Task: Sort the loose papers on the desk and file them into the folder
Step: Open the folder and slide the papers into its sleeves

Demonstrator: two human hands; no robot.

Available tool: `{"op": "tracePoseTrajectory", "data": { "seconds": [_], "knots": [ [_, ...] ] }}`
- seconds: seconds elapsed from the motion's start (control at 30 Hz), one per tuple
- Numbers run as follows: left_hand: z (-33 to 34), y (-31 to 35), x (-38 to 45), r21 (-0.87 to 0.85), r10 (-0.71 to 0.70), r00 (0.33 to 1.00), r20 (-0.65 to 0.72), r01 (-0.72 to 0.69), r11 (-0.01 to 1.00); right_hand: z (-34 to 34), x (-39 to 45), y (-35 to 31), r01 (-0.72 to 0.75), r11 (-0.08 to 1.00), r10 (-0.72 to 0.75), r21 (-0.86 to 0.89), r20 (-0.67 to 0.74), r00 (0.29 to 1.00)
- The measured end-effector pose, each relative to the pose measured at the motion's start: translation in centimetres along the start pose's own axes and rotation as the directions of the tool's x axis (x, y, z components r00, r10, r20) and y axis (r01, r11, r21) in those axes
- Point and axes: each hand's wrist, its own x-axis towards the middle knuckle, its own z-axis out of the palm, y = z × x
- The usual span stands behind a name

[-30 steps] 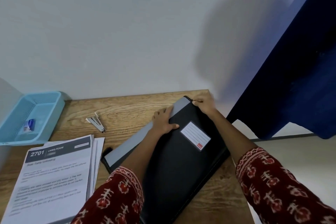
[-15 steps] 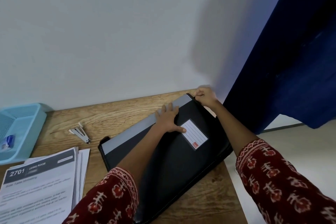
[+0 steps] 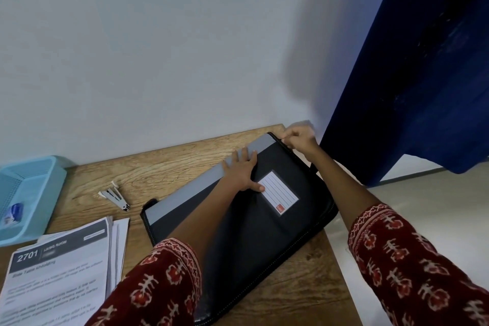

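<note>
Folder [image 3: 254, 241] is my landmark: black, zippered, grey strip along its far long edge, lying closed and slanted on the right part of the wooden tabletop [image 3: 164, 167], its near right side reaching the tabletop's right edge. I see my left hand [image 3: 242, 171] flat on its cover, fingers spread, thumb tip touching the lined label [image 3: 279, 196]. My right hand [image 3: 297, 137] is at the folder's far corner, fingers pinched together on something small and dark there; I cannot tell exactly what. Loose papers [image 3: 60, 267] sit stacked left of the folder, top sheet headed "2701". A small metal stapler [image 3: 116, 197] lies just beyond the papers. Blue tray [image 3: 31, 193] farthest left of the folder.
</note>
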Motion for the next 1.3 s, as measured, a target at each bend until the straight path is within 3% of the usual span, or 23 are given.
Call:
{"op": "tracePoseTrajectory", "data": {
  "seconds": [0.07,0.17,0.27,0.4,0.53,0.63,0.8,1.0,1.17,1.3],
  "knots": [
    [0.1,0.1,-0.2,0.007,0.015,1.000,0.010,-0.015,1.000,-0.3,-0.2,-0.4,-0.217,0.968,0.208,0.129,0.078,0.975],
    [0.1,-0.1,-0.4,0.015,0.025,1.000,0.009,-0.026,1.000,-0.3,-0.1,-1.7,-0.370,0.929,0.358,0.032,0.188,0.915],
    [0.1,0.0,-0.4,0.024,0.025,1.000,0.017,-0.026,0.999,-0.3,0.2,-1.3,-0.435,0.900,0.418,0.041,0.207,0.885],
    [0.0,0.3,-0.5,0.039,-0.015,0.999,0.028,0.014,0.999,-1.1,-0.3,-0.2,-0.540,0.803,0.467,0.253,0.296,0.833],
    [0.0,0.9,-1.0,0.031,-0.056,0.997,0.049,0.054,0.998,-1.4,-0.9,0.4,-0.529,0.806,0.464,0.265,0.274,0.843],
    [0.0,0.8,-1.0,0.007,-0.058,0.997,0.045,0.058,0.998,-1.7,-1.5,0.0,-0.430,0.880,0.398,0.202,0.183,0.899],
    [0.0,0.7,-0.9,0.008,-0.058,0.997,0.054,0.058,0.998,-3.1,-2.0,-0.2,-0.249,0.963,0.207,0.099,0.321,0.924],
    [0.0,0.7,-0.9,0.022,-0.070,0.995,0.069,0.069,0.997,-2.4,-0.8,0.2,0.009,0.998,0.010,-0.059,0.318,0.948],
    [-0.2,1.0,-0.8,0.039,-0.074,0.995,0.071,0.071,0.997,-1.3,-0.2,0.9,0.154,0.984,-0.137,-0.095,0.165,0.977],
    [-0.2,1.2,-0.8,0.051,-0.097,0.992,0.084,0.093,0.994,-0.9,-0.4,2.7,0.280,0.957,-0.278,-0.079,0.032,0.960]
  ]
}}
